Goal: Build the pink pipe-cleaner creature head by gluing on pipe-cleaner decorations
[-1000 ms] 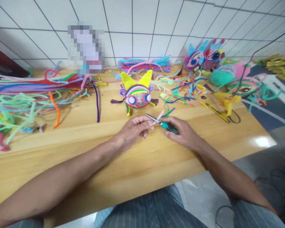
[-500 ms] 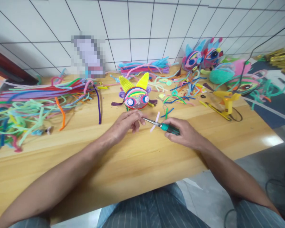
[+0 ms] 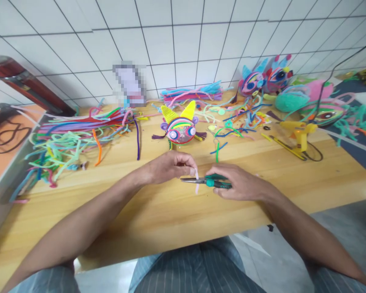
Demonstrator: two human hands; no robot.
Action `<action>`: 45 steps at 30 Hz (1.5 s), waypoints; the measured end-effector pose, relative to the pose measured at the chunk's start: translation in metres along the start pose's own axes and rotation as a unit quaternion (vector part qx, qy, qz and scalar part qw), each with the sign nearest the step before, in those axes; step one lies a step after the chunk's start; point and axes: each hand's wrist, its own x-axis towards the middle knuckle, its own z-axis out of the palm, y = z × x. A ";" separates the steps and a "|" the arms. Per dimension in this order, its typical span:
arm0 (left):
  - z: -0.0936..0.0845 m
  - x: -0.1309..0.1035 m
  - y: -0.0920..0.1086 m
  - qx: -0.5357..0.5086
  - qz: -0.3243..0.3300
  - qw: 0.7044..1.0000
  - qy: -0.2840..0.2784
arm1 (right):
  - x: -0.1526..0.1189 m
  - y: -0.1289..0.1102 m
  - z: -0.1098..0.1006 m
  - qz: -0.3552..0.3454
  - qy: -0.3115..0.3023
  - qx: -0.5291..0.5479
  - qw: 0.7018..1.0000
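Note:
In my right hand [image 3: 239, 183] is a pair of needle-nose pliers [image 3: 215, 183] with green and black handles, its jaws pointing left. My left hand [image 3: 175, 167] pinches the upper end of a short pale pink pipe cleaner [image 3: 197, 188]. That strip runs down across the pliers near the base of the jaws; whether they grip it I cannot tell. Just beyond my left hand stands a mask-like figure [image 3: 181, 132] with yellow horns, round blue and pink eyes and dark tassels at its sides.
Loose pipe cleaners [image 3: 64, 138] are heaped at the left, with another bundle [image 3: 192, 91] by the wall. Short scraps [image 3: 247, 116] lie behind my right hand. A yellow glue gun [image 3: 299, 132] stands at right, near finished figures [image 3: 252, 81]. A dark red cylinder [image 3: 33, 87] leans at far left.
My left hand has come to the pale pink pipe cleaner and pinches it. The pliers' handles have spread apart. The whole view has shifted, showing more of the left side.

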 end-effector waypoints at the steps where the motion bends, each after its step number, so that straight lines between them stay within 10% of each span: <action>1: 0.001 -0.002 0.000 -0.012 0.004 1.000 0.014 | 0.000 0.000 -0.001 -0.002 -0.008 -0.001 1.000; 11: 0.005 0.004 -0.008 -0.222 0.065 0.889 0.396 | -0.003 0.029 -0.001 0.003 0.041 -0.107 0.993; 20: 0.028 0.011 -0.017 -0.297 0.020 0.885 0.358 | 0.024 0.003 -0.009 0.023 0.272 -0.081 0.959; 28: 0.020 0.008 -0.012 -0.288 0.041 0.885 0.363 | 0.074 -0.010 -0.012 0.034 0.314 -0.004 0.949; 36: -0.027 0.014 -0.017 -0.071 0.174 0.838 0.513 | 0.106 0.013 -0.041 0.003 0.316 -0.052 0.947; 45: -0.047 0.041 -0.047 -0.041 0.107 0.862 0.494 | 0.110 0.024 -0.042 -0.010 0.294 -0.086 0.952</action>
